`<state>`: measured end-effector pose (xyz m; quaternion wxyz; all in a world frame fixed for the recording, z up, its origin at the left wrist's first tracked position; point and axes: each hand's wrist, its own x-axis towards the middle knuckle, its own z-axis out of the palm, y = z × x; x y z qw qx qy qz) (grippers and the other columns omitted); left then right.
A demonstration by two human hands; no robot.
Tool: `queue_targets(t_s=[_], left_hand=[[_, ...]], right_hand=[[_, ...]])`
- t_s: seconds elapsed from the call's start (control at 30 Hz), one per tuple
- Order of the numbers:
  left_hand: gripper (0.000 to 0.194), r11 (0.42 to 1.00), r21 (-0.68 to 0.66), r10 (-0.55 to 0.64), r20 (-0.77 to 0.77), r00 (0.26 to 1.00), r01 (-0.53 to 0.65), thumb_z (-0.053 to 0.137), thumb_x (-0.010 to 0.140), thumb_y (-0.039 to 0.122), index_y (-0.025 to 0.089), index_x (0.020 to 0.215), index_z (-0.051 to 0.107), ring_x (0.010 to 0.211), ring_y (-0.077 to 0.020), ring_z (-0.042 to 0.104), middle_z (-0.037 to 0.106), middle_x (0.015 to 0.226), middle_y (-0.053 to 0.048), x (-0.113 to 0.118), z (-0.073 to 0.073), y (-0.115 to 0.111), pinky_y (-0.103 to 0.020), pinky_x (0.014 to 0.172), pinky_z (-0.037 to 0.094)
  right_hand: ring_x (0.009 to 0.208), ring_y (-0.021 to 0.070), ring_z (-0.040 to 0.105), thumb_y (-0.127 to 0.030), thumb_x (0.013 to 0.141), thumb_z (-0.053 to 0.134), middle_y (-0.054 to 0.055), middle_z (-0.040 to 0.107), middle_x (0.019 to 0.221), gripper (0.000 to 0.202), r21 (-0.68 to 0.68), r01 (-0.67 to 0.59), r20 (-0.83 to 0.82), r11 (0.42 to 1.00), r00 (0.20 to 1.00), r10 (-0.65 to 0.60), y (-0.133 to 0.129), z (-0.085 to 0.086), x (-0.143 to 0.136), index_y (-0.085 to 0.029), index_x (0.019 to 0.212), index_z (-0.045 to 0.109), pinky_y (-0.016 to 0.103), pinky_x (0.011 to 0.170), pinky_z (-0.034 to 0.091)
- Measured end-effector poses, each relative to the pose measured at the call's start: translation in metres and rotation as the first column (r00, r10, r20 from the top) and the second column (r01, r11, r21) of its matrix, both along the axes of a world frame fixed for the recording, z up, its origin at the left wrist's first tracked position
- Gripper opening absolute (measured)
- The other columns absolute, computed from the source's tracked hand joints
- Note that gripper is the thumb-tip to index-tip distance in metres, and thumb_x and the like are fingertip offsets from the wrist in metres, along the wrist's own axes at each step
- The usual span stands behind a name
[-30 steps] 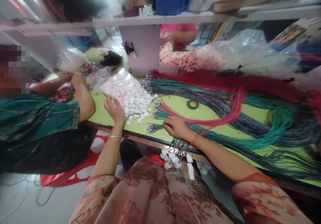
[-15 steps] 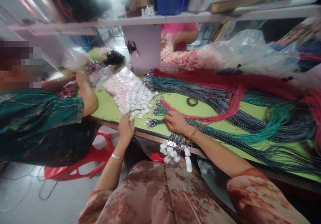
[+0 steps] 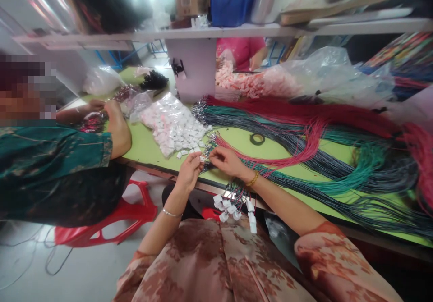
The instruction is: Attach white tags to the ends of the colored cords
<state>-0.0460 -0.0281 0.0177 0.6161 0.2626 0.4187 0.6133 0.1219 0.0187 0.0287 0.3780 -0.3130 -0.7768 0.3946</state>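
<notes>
While gripping a white connector [image 3: 202, 158] in the left hand [image 3: 189, 173], near right of the connector pile [image 3: 176, 130], best hold by the sides: probably light and stiff. With the right hand [image 3: 230, 162] curled by the wire ends [image 3: 209, 145], cannot tell whether gripping any.

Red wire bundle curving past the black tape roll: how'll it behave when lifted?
The red wire bundle probably sags: its thin strands lie in a broad curve. It may splay, since strands spread at the bend. It could drag the dark wires it crosses.
</notes>
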Motion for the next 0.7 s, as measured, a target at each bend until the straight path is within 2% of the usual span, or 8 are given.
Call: queue_targets(t_s=[0.23, 0.37, 0.53, 0.7], left_hand=[[0.023, 0.994, -0.033, -0.097, 0.091, 0.991, 0.101, 0.077, 0.07, 0.023, 0.013, 0.086, 0.064, 0.067, -0.006, 0.056, 0.066, 0.084, -0.003, 0.015, -0.003, 0.0, -0.017, 0.061, 0.044], [0.023, 0.989, -0.064, -0.125, 0.105, 0.987, 0.132, 0.077, 0.069, 0.023, 0.012, 0.087, 0.067, 0.066, -0.0068, 0.057, 0.067, 0.083, -0.005, 0.021, -0.005, 0.001, -0.017, 0.061, 0.045], [0.028, 0.992, -0.073, -0.094, 0.087, 0.992, 0.101, 0.08, 0.066, 0.026, 0.013, 0.088, 0.069, 0.065, -0.0066, 0.055, 0.067, 0.079, -0.003, 0.027, -0.007, 0.001, -0.018, 0.06, 0.043], [0.03, 0.999, -0.016, -0.029, -0.057, 0.998, 0.028, 0.079, 0.066, 0.03, 0.013, 0.088, 0.071, 0.058, -0.0055, 0.048, 0.06, 0.067, 0.001, 0.037, -0.012, -0.004, -0.019, 0.056, 0.038]], right_hand=[[0.053, 0.008, 0.039, -0.025, 0.078, 0.057, -0.003, 0.05, 0.06, 0.01, -0.001, 0.165, 0.031, 0.986, 0.986, -0.165, -0.016, -0.001, 0.015, -0.016, 0.074, 0.06, 0.021, 0.052, 0.031], [0.05, 0.0076, 0.036, -0.026, 0.077, 0.057, -0.005, 0.045, 0.054, 0.012, 0.045, 0.204, 0.095, 0.978, 0.973, -0.208, -0.019, -0.001, 0.02, -0.016, 0.07, 0.058, 0.022, 0.051, 0.028], [0.054, 0.0091, 0.04, -0.022, 0.077, 0.055, -0.002, 0.052, 0.061, 0.01, 0.187, 0.203, 0.157, 0.961, 0.96, -0.234, -0.023, 0.0, 0.019, -0.017, 0.07, 0.058, 0.023, 0.054, 0.03], [0.056, 0.011, 0.044, -0.02, 0.081, 0.052, 0.0, 0.055, 0.063, 0.013, 0.226, 0.191, 0.209, 0.955, 0.948, -0.239, -0.028, -0.002, 0.017, -0.017, 0.069, 0.055, 0.024, 0.057, 0.032]])
